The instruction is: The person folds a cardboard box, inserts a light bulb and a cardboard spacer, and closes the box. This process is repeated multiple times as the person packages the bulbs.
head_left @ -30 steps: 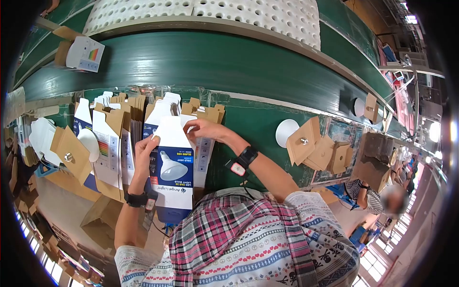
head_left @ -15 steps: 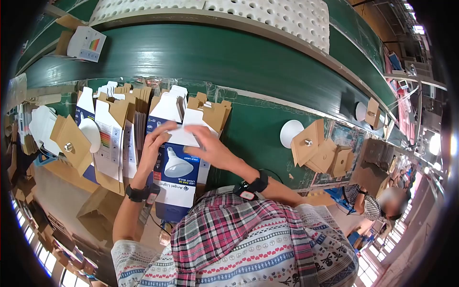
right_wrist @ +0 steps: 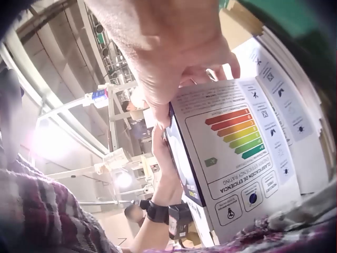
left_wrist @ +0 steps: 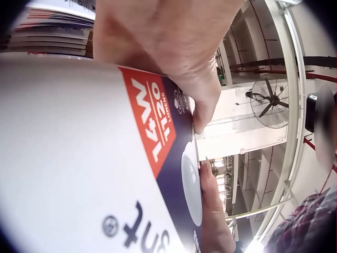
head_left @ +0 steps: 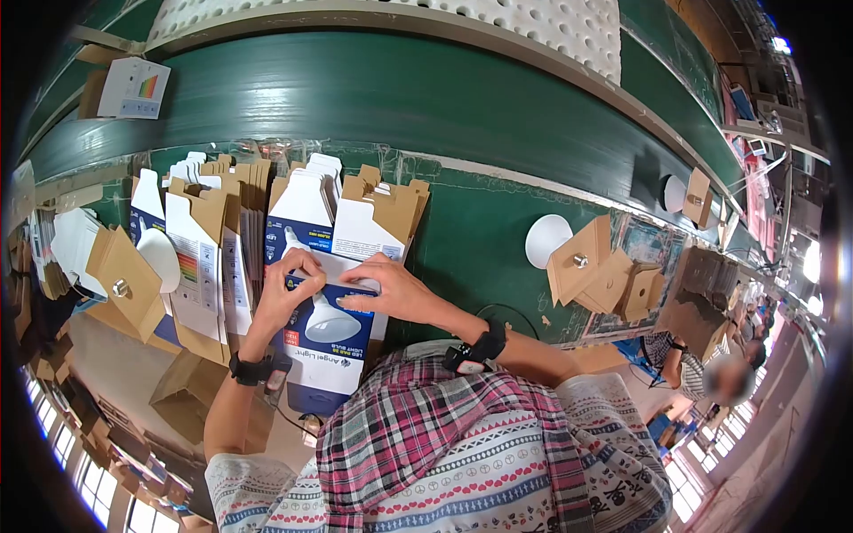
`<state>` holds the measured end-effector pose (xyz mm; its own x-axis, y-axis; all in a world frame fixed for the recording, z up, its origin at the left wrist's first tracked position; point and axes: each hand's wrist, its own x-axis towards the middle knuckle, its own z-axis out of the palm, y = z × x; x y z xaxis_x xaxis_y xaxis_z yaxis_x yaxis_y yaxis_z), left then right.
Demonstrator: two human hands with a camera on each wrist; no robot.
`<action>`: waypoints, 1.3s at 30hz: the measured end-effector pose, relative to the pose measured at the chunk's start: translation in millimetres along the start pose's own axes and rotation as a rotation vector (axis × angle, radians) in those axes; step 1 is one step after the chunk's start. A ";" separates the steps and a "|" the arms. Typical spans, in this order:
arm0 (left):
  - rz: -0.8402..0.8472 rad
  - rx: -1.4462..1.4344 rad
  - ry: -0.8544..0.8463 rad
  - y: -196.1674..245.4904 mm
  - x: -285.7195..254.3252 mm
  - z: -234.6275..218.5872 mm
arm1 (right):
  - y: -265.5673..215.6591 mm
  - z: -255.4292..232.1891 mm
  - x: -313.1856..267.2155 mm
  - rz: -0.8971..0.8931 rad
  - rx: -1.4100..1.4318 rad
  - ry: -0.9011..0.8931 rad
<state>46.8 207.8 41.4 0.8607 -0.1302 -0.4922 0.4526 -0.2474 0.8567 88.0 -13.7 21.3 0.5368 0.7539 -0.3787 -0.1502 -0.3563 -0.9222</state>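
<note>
An upright blue and white light bulb box stands against the person's front, its upper end between both hands. My left hand grips the upper left edge, fingers bent and thumb on the printed front. Across from it, my right hand pinches the upper right corner. In the left wrist view, the left hand lies over the edge of the box. The right wrist view has the right hand at the top of the box, above its energy chart; its farther fingertips are partly hidden.
Rows of flat cartons stand behind and left of the hands. Bulbs with cardboard inserts lie at the right, another at the left. Beyond runs a green conveyor carrying a box. Someone sits at far right.
The white flap that stood up at the box's top is folded down. The right hand has come in from the side onto the top edge, and both hands are now closer together.
</note>
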 end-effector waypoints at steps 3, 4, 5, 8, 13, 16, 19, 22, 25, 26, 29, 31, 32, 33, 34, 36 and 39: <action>0.022 0.029 -0.004 -3.8 0.0 -1.0 | -0.2 -0.7 -0.3 0.014 0.032 -0.044; 0.038 0.035 -0.003 -4.9 -0.1 -0.9 | 0.6 -0.2 -0.6 0.010 0.042 -0.052; 0.049 0.058 -0.012 -4.0 -0.1 0.1 | 3.4 4.9 -2.3 -0.022 -0.007 0.002; 0.077 0.104 -0.022 2.8 -0.9 3.6 | 9.5 20.1 -8.4 -0.082 -0.146 0.116; -0.004 0.140 -0.083 11.2 -2.2 3.8 | 8.9 13.2 -9.3 -0.076 -0.209 -0.041; -0.041 0.118 -0.115 13.0 0.1 4.9 | 0.7 2.7 -6.0 0.042 -0.107 -0.177; -0.002 0.199 -0.159 9.5 2.3 2.7 | 6.3 7.2 -7.9 0.048 0.020 -0.159; 0.017 0.170 -0.144 8.2 3.2 4.0 | 9.2 6.3 -6.3 0.025 0.028 -0.175; 0.015 0.181 -0.163 5.3 4.0 2.6 | 11.2 4.5 -4.1 0.007 0.008 -0.204; 0.020 0.182 -0.162 4.5 4.0 3.0 | 12.0 6.9 -4.6 0.003 -0.011 -0.178; 0.045 0.186 -0.153 2.2 3.4 3.5 | 12.6 14.4 -4.6 0.000 -0.045 -0.129; 0.075 0.182 -0.137 -0.6 2.9 4.7 | 12.0 14.1 -4.6 0.014 -0.039 -0.135; 0.073 0.180 -0.144 -0.5 2.9 4.4 | 12.9 15.0 -5.1 0.006 -0.042 -0.130; 0.070 0.179 -0.150 0.2 2.5 3.8 | 13.9 16.6 -5.9 -0.003 -0.045 -0.124; 0.070 0.177 -0.154 0.5 2.9 3.2 | 14.3 17.0 -6.1 -0.013 -0.050 -0.119; 0.074 0.176 -0.140 -1.0 1.7 2.3 | 12.6 18.2 -6.0 -0.018 -0.056 -0.130; 0.101 0.188 -0.117 1.5 2.5 4.7 | 12.8 24.5 -8.4 -0.038 -0.070 -0.126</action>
<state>48.5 202.5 40.7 0.8615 -0.2707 -0.4296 0.3051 -0.4004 0.8641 61.3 -11.1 10.7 0.4323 0.8291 -0.3545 -0.0715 -0.3604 -0.9301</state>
